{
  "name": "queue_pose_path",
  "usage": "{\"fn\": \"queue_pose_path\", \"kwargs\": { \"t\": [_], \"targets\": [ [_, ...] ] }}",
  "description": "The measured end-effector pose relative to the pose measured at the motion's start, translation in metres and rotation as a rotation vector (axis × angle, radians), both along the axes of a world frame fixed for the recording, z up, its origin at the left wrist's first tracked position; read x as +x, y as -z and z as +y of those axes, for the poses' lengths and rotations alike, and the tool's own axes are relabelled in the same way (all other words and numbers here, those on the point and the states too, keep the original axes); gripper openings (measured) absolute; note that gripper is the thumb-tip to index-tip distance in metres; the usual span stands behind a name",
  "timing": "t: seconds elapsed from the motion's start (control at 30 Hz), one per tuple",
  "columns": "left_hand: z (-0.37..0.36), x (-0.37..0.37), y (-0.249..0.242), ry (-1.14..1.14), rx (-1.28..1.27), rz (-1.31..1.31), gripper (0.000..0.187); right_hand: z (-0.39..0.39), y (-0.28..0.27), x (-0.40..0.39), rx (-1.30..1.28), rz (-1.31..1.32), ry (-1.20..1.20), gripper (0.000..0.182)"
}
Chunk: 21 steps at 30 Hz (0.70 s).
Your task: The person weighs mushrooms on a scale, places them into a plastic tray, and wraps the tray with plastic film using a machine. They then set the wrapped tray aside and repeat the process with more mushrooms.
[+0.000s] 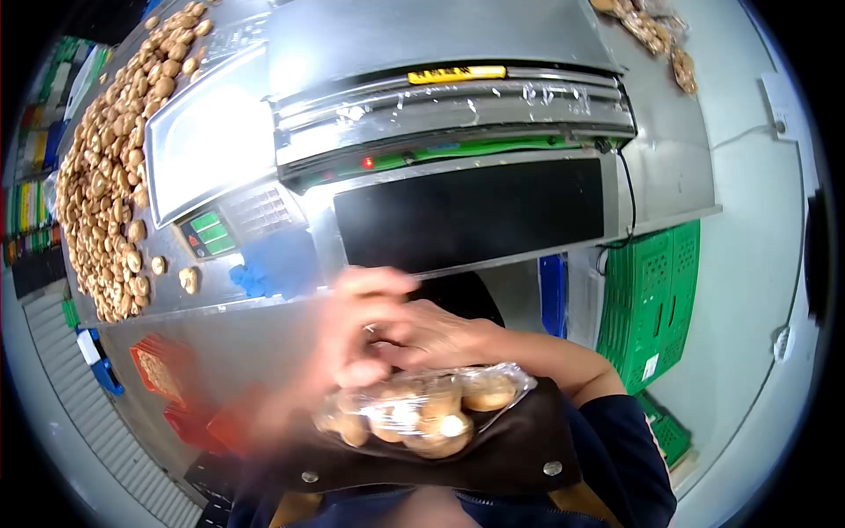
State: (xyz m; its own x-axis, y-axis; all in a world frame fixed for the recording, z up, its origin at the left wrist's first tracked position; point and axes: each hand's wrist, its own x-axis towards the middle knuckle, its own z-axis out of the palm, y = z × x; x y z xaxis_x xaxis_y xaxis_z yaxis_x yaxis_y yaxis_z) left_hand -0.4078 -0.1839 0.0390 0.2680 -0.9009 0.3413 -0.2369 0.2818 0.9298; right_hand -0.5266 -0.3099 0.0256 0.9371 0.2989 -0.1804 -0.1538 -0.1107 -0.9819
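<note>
A clear plastic bag of mushrooms (431,414) rests against the dark apron, just below both hands. Coming in from the right, my right hand (436,336) is closed at the bag's upper edge, its fingertips partly hidden behind the other hand. My left hand (361,330) is smeared by motion and overlaps the right one; its fingers look bent, but their grip cannot be made out. Beyond the hands is a wrapping machine with a black plate (471,216). A blue cloth or glove (251,277) lies at the table edge.
Loose mushrooms (110,176) are heaped on the metal table at the left, beside a scale with a shiny pan (211,132). Green crates (651,304) stand at the right, red crates (189,422) at the lower left. Bagged mushrooms (647,31) lie at the far right.
</note>
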Motion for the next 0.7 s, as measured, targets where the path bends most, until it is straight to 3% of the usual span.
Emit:
{"fn": "queue_pose_path", "kwargs": {
  "t": [0.1, 0.13, 0.17, 0.2, 0.27, 0.33, 0.37, 0.4, 0.47, 0.5, 0.53, 0.57, 0.6, 0.63, 0.7],
  "targets": [
    [-0.011, -0.005, -0.009, 0.442, 0.154, 0.164, 0.066, -0.019, 0.04, -0.019, -0.175, 0.062, -0.151, 0.024],
    [-0.006, -0.011, -0.007, 0.515, 0.213, 0.322, 0.067, -0.038, 0.03, -0.011, -0.196, 0.268, -0.166, 0.024],
    [0.001, -0.016, -0.002, 0.58, 0.287, 0.573, 0.068, -0.055, 0.023, -0.011, -0.137, 0.456, 0.001, 0.027],
    [0.013, -0.02, 0.008, 0.618, 0.336, 0.872, 0.069, -0.084, -0.004, -0.009, -0.095, 0.341, 0.033, 0.029],
    [0.024, -0.029, 0.019, 0.73, 0.377, 1.75, 0.072, -0.11, -0.059, -0.001, 0.04, 0.234, 0.03, 0.034],
    [0.029, -0.024, 0.014, 0.708, 0.382, 2.108, 0.074, -0.096, -0.078, 0.014, 0.025, 0.222, -0.109, 0.039],
    [0.035, -0.019, 0.006, 0.655, 0.394, 2.049, 0.073, -0.082, -0.081, 0.024, -0.07, 0.203, -0.212, 0.043],
    [0.041, -0.018, 0.016, 0.654, 0.295, 2.11, 0.072, -0.075, -0.062, 0.032, 0.006, 0.295, -0.177, 0.043],
    [0.054, -0.001, 0.022, 0.392, 0.308, 2.074, 0.057, -0.07, -0.036, 0.042, 0.194, 0.41, -0.015, 0.035],
    [0.072, 0.012, 0.048, 0.035, 0.229, 1.68, 0.047, -0.067, -0.035, 0.056, 0.238, 0.484, 0.079, 0.031],
    [0.089, 0.026, 0.075, -0.342, 0.303, 1.234, 0.037, -0.062, -0.054, 0.074, 0.06, 0.541, 0.218, 0.026],
    [0.116, 0.059, 0.052, -0.592, 0.327, 0.85, 0.031, -0.073, -0.056, 0.083, 0.016, 0.511, 0.333, 0.027],
    [0.143, 0.085, 0.051, -0.799, 0.331, 0.683, 0.028, -0.086, -0.054, 0.09, -0.192, 0.16, 0.428, 0.024],
    [0.17, 0.11, 0.057, -0.995, 0.329, 0.512, 0.026, -0.106, -0.054, 0.094, -0.25, 0.042, 0.595, 0.027],
    [0.233, 0.162, 0.072, -1.204, 0.587, 0.135, 0.03, -0.166, -0.051, 0.095, 0.049, -0.101, 0.991, 0.034]
  ]
}}
